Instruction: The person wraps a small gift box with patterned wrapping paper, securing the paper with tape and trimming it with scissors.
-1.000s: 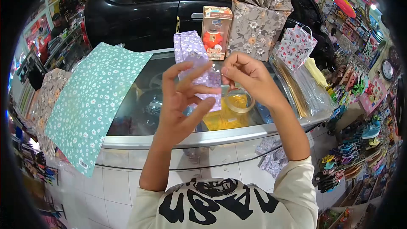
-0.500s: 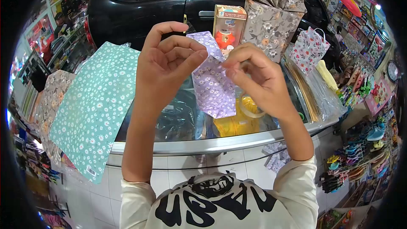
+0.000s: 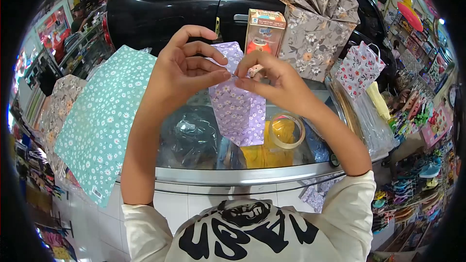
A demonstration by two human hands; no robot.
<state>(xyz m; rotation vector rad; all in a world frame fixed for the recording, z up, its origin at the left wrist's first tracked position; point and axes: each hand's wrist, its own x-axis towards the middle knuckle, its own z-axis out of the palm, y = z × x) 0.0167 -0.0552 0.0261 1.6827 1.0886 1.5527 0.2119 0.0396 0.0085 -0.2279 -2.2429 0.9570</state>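
A purple floral wrapped packet [image 3: 238, 111] stands or lies on the glass counter under my hands; which of the two is unclear. My left hand [image 3: 196, 68] is above its upper left part, thumb and index finger pinched together. Close beside it, my right hand [image 3: 264, 77] has its thumb and fingertips pinched too, nearly meeting the left fingertips. Anything between the fingertips is too small to make out. A roll of clear tape [image 3: 302, 133] rests on the counter to the right of the packet.
Teal daisy paper [image 3: 109, 121] covers the counter's left side. Behind are a boxed toy [image 3: 264, 34] and a grey floral package with a fan top [image 3: 310, 39]. A small floral bag [image 3: 358, 68] and plastic sleeves [image 3: 369, 121] lie right. A person [image 3: 77, 19] is far left.
My right hand has moved left, bringing its fingertips close to those of my left hand. The view has shifted slightly, and more of the tape roll shows.
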